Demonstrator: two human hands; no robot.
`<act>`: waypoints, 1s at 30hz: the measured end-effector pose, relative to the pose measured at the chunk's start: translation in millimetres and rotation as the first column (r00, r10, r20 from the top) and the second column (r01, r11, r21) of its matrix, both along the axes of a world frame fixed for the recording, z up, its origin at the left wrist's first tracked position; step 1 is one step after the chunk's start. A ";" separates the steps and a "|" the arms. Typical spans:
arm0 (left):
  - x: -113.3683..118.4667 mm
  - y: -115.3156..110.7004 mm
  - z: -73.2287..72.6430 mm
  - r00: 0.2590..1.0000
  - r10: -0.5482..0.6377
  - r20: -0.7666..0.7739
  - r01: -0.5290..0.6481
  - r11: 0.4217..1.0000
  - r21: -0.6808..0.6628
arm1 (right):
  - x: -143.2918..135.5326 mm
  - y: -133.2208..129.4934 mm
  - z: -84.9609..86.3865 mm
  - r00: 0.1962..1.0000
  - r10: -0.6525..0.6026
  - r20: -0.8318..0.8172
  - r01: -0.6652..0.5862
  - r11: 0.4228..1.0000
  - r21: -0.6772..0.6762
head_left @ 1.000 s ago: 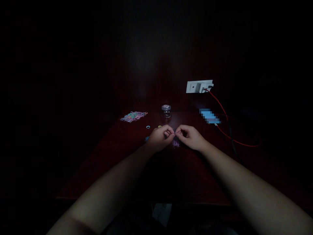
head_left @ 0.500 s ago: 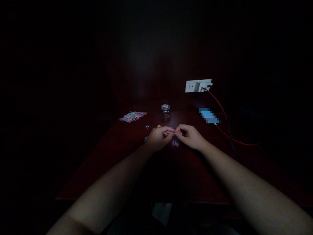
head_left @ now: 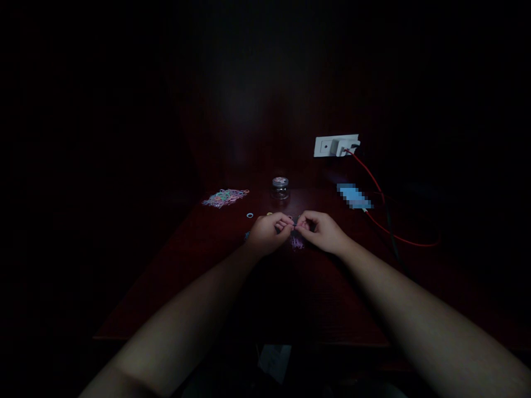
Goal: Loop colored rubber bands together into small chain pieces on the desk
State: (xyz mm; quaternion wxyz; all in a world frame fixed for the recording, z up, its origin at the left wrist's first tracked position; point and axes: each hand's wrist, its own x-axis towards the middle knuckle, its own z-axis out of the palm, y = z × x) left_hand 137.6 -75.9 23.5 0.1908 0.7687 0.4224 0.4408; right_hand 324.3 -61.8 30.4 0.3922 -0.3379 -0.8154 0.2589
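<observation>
The scene is very dark. My left hand [head_left: 269, 232] and my right hand [head_left: 322, 231] meet fingertip to fingertip above a dark red wooden table [head_left: 207, 287]. Both pinch a small band piece [head_left: 295, 225] between thumb and forefinger. A short pale purple chain of bands [head_left: 297, 242] hangs or lies just below the fingers. A pile of pastel rubber bands [head_left: 225, 197] lies at the far left of the table. A loose blue band [head_left: 250, 215] sits between the pile and my left hand.
A small glass jar [head_left: 281, 187] stands at the back middle. A white wall socket [head_left: 336, 146] holds a plug with a red cable [head_left: 398, 239] running over the table's right side. A blurred blue thing [head_left: 354, 197] lies near it. The table's front edge is near me.
My hands have stayed together at the same spot, with only small finger movements on the band. The view shifted slightly.
</observation>
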 end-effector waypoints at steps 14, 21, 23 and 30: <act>-0.2 1.0 -2.8 1.000 -0.012 0.003 0.012 1.000 -0.025 | 0.3 0.1 -0.5 1.000 0.009 0.023 -0.009 1.000 0.001; -0.5 0.7 -2.0 1.000 0.003 -0.010 -0.003 1.000 -0.021 | -0.5 -1.9 2.1 0.999 0.000 0.032 0.000 1.000 0.004; -0.2 0.2 -0.5 1.000 0.006 -0.014 -0.006 1.000 -0.020 | -0.8 -2.8 3.2 0.999 0.003 0.043 -0.003 1.000 0.007; -1.8 -1.9 3.5 0.997 0.031 -0.065 -0.033 0.999 -0.034 | -1.4 -4.1 4.1 0.998 -0.006 0.068 0.005 1.000 0.011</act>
